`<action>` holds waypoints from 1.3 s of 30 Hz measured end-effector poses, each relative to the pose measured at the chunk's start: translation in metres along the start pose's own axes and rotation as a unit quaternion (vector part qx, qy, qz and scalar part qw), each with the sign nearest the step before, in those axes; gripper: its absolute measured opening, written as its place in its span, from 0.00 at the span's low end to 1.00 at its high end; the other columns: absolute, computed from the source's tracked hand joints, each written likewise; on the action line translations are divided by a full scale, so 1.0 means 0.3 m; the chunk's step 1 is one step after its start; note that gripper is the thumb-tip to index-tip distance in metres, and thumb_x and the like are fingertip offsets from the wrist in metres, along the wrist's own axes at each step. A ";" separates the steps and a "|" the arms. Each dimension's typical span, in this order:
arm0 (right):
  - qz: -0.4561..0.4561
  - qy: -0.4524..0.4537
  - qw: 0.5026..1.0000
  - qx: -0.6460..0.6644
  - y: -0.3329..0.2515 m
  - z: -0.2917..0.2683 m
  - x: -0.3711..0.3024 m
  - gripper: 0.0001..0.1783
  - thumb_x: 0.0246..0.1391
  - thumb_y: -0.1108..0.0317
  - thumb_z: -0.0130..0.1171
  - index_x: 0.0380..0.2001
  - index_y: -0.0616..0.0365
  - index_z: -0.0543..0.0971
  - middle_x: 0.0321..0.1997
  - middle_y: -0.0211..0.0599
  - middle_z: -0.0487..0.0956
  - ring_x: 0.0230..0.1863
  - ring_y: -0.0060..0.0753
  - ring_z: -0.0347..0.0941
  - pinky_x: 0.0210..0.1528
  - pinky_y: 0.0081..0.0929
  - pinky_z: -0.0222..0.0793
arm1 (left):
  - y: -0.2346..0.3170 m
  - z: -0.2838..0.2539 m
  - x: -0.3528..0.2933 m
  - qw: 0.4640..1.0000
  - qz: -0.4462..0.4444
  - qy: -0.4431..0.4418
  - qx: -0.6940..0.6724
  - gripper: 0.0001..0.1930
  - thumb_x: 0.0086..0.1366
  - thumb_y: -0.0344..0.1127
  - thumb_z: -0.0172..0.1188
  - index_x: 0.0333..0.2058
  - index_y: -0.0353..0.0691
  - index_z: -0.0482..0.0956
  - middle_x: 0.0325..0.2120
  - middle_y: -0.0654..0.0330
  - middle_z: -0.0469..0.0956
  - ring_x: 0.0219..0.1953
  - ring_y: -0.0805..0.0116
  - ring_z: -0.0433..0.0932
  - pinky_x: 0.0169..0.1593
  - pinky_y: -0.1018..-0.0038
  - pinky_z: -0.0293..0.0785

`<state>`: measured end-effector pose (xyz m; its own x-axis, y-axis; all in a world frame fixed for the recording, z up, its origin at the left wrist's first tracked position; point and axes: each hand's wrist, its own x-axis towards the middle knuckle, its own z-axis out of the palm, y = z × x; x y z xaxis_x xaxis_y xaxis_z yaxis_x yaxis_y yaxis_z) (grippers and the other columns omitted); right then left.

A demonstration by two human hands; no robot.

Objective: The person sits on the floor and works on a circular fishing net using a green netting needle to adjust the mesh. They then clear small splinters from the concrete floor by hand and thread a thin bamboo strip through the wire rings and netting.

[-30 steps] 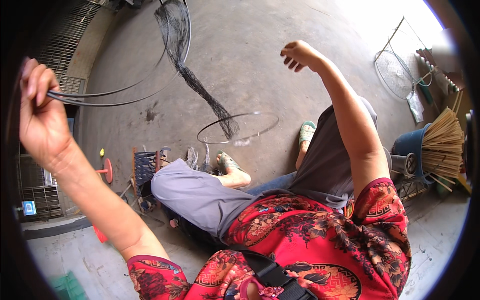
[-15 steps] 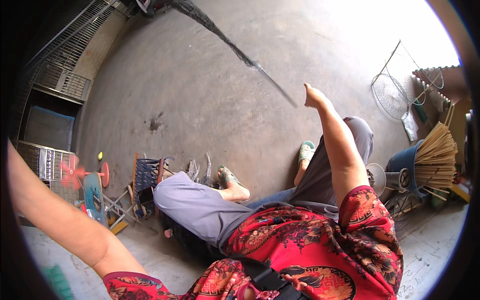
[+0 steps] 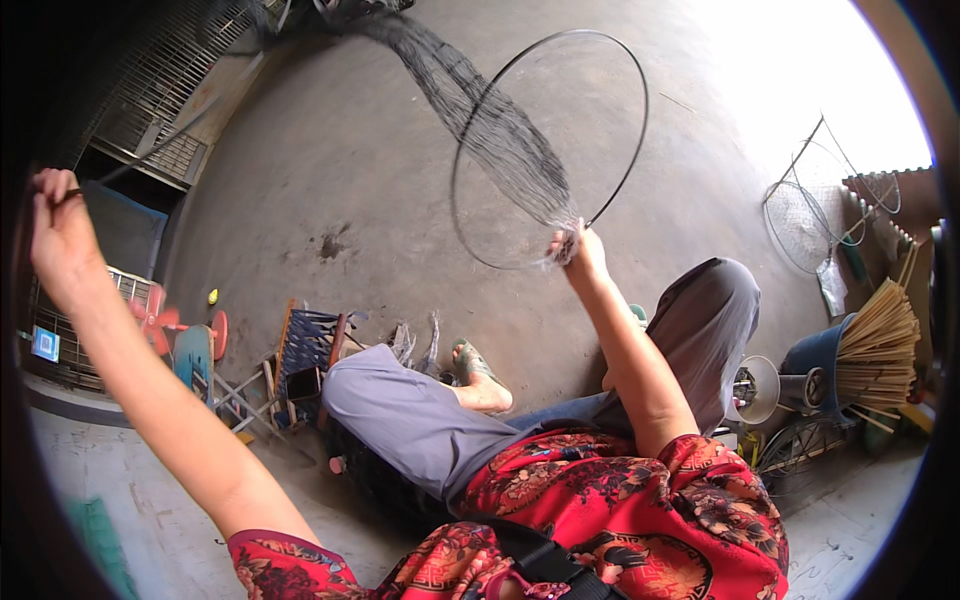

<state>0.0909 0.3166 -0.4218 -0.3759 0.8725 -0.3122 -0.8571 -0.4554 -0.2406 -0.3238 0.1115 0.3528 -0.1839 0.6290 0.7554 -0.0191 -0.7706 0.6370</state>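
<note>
My right hand (image 3: 575, 243), closed, grips the gathered end of a long dark net (image 3: 505, 135) ahead of my knees. A thin black hoop (image 3: 646, 105) stands round the net's near part, its lower rim passing by that hand. From there the net stretches away to the far left, where its other end is blurred and dark. At the far left edge my raised left hand (image 3: 66, 225) has its fingers curled round a thin dark piece. A thin grey rod-like line (image 3: 180, 132) runs off beside it; whether the two are joined I cannot tell.
To my right stand a blue bucket (image 3: 808, 352) of wooden sticks (image 3: 880, 335) and a metal funnel-shaped part (image 3: 757, 388). Wire-framed nets (image 3: 800, 225) lie farther off. On the left are a folding chair (image 3: 310, 345) and a red fan (image 3: 155, 315). Concrete floor (image 3: 350, 170) stretches ahead.
My left hand has come into view at the left. My right hand has shifted left and down and now holds the net's end. The hoop now shows round, and the net is spread wider.
</note>
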 end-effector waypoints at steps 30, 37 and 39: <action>0.004 -0.113 0.926 -0.360 0.196 0.682 -0.736 0.15 0.78 0.65 0.67 0.59 0.62 0.83 0.48 0.34 0.89 0.45 0.20 0.86 0.40 0.25 0.88 | -0.957 0.587 -1.555 0.880 -0.451 0.150 0.023 0.13 0.89 0.34 0.54 0.61 0.34 0.79 0.51 0.58 0.86 0.49 0.68 0.88 0.54 0.67 0.90; -0.040 -0.116 0.880 -0.458 0.151 0.718 -0.720 0.11 0.73 0.67 0.73 0.50 0.65 0.88 0.42 0.29 0.89 0.43 0.16 0.81 0.45 0.22 0.82 | -0.935 0.580 -1.542 0.883 -0.455 0.116 0.013 0.16 0.88 0.31 0.53 0.62 0.26 0.80 0.46 0.59 0.87 0.44 0.72 0.87 0.54 0.70 0.90; -0.061 -0.116 0.867 -0.481 0.167 0.724 -0.717 0.15 0.74 0.67 0.71 0.56 0.65 0.86 0.44 0.31 0.90 0.42 0.16 0.82 0.45 0.22 0.82 | -0.916 0.579 -1.543 0.887 -0.448 0.108 0.033 0.15 0.87 0.29 0.53 0.61 0.27 0.82 0.45 0.61 0.86 0.41 0.76 0.85 0.52 0.73 0.88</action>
<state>0.0524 0.1446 -0.1669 -0.4591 0.8861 -0.0642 -0.2467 -0.1965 -0.9490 -0.0626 0.0498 -0.1452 -0.3087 0.9458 -0.1005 -0.1969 0.0398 0.9796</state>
